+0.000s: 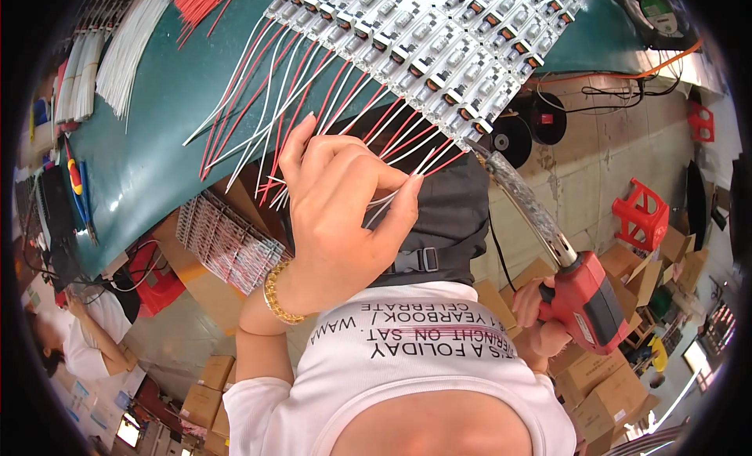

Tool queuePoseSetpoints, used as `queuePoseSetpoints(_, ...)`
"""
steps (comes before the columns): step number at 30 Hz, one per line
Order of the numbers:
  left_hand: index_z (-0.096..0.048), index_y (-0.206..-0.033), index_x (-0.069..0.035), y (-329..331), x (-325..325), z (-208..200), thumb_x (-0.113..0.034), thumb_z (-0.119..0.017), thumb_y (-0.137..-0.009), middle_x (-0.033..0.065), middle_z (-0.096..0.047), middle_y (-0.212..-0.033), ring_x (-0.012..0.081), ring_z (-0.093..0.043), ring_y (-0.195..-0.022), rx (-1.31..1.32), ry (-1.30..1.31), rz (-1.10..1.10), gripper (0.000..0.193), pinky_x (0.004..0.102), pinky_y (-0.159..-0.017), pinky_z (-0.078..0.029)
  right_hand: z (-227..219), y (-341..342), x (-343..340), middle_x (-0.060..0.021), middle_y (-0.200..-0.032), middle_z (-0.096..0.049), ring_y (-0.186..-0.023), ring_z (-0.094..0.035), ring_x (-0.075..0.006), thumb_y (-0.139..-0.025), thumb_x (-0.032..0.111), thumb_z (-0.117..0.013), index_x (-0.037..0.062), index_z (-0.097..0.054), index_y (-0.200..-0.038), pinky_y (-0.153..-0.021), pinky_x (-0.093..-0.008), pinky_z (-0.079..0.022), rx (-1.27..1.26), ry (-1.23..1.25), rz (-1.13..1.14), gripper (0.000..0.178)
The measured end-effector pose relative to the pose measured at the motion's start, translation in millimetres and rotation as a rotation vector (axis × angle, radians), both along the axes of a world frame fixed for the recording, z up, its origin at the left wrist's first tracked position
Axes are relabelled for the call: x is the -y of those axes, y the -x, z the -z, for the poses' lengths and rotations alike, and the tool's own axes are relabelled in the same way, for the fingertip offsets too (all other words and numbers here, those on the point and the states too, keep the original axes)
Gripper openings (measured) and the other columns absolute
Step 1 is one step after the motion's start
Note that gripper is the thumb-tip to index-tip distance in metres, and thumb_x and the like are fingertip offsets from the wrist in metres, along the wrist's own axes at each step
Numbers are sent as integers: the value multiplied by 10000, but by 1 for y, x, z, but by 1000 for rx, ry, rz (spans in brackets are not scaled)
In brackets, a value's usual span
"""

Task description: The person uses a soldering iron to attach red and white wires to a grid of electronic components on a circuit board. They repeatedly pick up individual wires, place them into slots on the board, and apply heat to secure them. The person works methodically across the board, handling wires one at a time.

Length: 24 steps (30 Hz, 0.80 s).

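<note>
A panel of small white circuit boards (pixel 427 52) lies at the table's front edge, with red and white wires (pixel 294 80) hanging in a row from its near side. My left hand (pixel 341 205) is over these wires, thumb and forefinger pinched on a wire near the panel's right corner. More wires pass beneath the palm, partly hidden by it. In my right hand (pixel 540 319) is a red and black soldering gun (pixel 595 303). Its long metal barrel slants up to the left, and the tip is at the panel's near right corner, at or very close to the last wire's end.
On the green table (pixel 149 190) lie bundles of white wires (pixel 129 52) and red wires (pixel 202 5), plus a screwdriver (pixel 75 176). More finished-looking panels (pixel 227 240) rest on a carton at lower left. A red stool (pixel 641 215), cartons and black reels stand at right; another person sits at far left.
</note>
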<state>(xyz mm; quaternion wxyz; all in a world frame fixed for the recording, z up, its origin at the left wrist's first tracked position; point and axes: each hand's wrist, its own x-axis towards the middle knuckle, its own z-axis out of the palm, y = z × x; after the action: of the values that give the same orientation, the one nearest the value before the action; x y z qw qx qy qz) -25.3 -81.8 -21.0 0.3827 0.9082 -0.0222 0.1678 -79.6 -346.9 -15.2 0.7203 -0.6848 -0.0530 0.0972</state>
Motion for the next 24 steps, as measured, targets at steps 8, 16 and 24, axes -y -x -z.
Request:
queuePoseSetpoints(8,-584,-691,-63,-2,2,1,-13,-701,-657,39,-541,-687,192,-544,-757,1,11,14,131,442,-994,-290,-1,4,3,18,-508,-448,-408,-429,-118,-793,518,-623,2,-470,-1096,-446,-269,-388,-22,119,47,618)
queuePoseSetpoints(16,-584,-687,-63,-2,2,3,-13,-703,-656,35,-539,-678,189,-544,-750,14,0,12,133,441,-992,-293,0,4,7,23,-505,-439,-409,-433,-119,-778,581,-593,-3,-425,-1206,-448,-268,-382,47,42,12,743)
queuePoseSetpoints(24,-601,-675,-63,0,2,4,-47,-726,-636,40,-535,-671,222,-540,-740,30,-20,-2,132,453,-943,-329,-6,-18,-5,18,-482,-429,-397,-428,-119,-794,581,-574,-24,-397,-1230,-441,-268,-378,-11,19,10,766)
